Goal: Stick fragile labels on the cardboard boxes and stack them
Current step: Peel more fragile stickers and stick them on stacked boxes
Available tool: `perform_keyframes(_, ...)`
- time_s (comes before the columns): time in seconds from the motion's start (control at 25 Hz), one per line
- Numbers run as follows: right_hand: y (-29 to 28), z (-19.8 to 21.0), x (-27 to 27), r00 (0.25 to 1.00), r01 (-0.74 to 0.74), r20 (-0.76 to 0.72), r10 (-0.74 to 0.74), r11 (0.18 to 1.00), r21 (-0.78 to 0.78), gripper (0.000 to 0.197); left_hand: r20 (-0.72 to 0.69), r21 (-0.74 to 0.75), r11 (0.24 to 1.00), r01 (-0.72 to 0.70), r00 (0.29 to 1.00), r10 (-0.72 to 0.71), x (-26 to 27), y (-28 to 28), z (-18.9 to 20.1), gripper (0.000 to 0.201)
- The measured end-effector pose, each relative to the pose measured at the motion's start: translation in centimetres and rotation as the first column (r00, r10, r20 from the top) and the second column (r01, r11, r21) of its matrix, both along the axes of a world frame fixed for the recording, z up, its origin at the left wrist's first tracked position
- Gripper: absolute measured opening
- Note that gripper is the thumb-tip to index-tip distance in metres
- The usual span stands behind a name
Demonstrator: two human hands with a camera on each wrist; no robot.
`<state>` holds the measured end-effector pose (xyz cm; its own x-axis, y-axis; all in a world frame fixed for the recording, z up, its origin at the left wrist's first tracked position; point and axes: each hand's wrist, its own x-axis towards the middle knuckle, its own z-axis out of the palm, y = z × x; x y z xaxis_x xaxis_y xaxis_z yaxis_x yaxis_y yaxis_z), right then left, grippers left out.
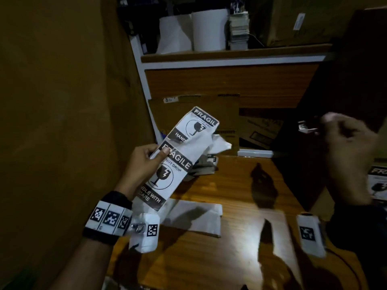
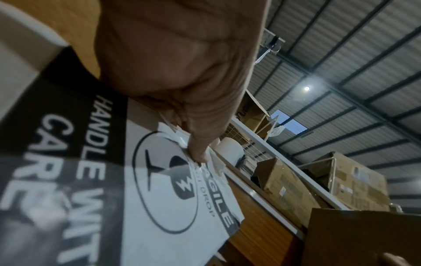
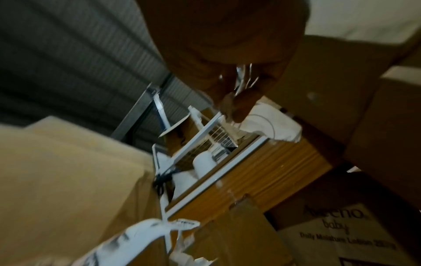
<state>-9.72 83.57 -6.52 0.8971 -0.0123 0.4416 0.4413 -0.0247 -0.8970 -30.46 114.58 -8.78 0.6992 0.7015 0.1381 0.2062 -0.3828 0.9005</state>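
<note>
Paper lay nearest me: a blank white backing sheet [image 1: 196,218] flat on the wooden counter [image 1: 236,185], toward its front edge. Above it the left hand [image 1: 144,162] pinched the strip of fragile labels [image 1: 173,162], thumb across the printed face and fingers curled behind. The strip's long axis ran up and away from that hand, tilting toward the counter's back edge. Its near label read "FRAGILE", "NOT DROP" and "HANDLE WITH CARE" round a cracked-glass symbol; the far one showed "FRAGIL" and "HAND", its lower part peeling off white backing.

The right hand [image 1: 343,141] hovered well apart over the counter's right edge, fingers curled, pinching what looked like a small scrap of label [image 1: 305,127]; it was blurred, so I couldn't be sure of the hold. Just beyond it stood the dark side of a cardboard box [image 1: 343,80], so I judged this hand the nearer for pressing a label on, with the strip lying to its left. By the right edge another box [image 1: 377,185] bore a label starting "FRA".

Further back, flattened cartons [image 1: 196,109] leaned at the counter's rear; one beside them read "baby" and "Daily Moisture Lotion". White rolls [image 1: 209,30] stood on the shelf behind.
</note>
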Motion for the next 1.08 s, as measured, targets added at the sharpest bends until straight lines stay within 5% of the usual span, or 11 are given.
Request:
perform_keyframes(0.08,1.7,-1.4,-1.6,0.968,0.051,0.249,0.030,0.949,-0.312,0.015,0.029,-0.062,0.997,0.052,0.998,-0.050,0.3,-0.4,0.5,0.026)
perform_keyframes(0.16,4.1,-2.7,-3.2,0.921,-0.054,0.325,0.216,0.895,-0.443,0.029,0.075,-0.121,0.984,0.132,0.989,-0.123,0.7,-1.3,1.2,0.028)
perform_keyframes(0.32,6.1,-3.4,-4.0,0.911,-0.127,0.333,0.245,0.932,-0.338,0.008,0.130,-0.171,0.966,0.196,0.976,-0.175,1.0,-2.7,2.2,0.030)
perform_keyframes(0.48,6.1,-2.9,-3.8,0.955,-0.201,0.156,0.253,0.937,-0.285,0.023,0.214,-0.166,0.970,0.178,0.967,-0.141,0.3,-2.9,2.6,0.027)
perform_keyframes(0.6,6.6,-2.3,-3.5,0.924,-0.381,-0.044,0.380,0.906,-0.184,0.007,0.219,-0.105,0.977,0.184,0.963,-0.158,-0.2,-3.3,2.3,0.023)
perform_keyframes(0.72,7.0,-0.8,-3.9,0.883,-0.426,0.124,0.453,0.883,-0.197,0.017,0.141,0.028,0.964,0.265,0.954,-0.266,-0.8,-3.8,2.5,0.023)
perform_keyframes(0.84,7.9,1.6,-4.3,0.711,-0.500,0.229,0.665,0.707,-0.501,0.030,0.003,0.183,0.881,0.437,0.896,-0.445,-1.2,-4.2,3.5,0.020)
perform_keyframes(0.96,9.3,2.9,-4.7,0.554,-0.675,-0.126,0.823,0.356,-0.646,0.036,-0.127,0.405,0.791,0.458,0.885,-0.447,-1.7,-4.7,4.5,0.014)
perform_keyframes(1.08,9.5,3.3,-5.4,0.521,-0.701,-0.152,0.840,0.319,-0.637,0.020,-0.180,0.530,0.738,0.418,0.906,-0.383,-2.4,-4.9,5.0,0.019)
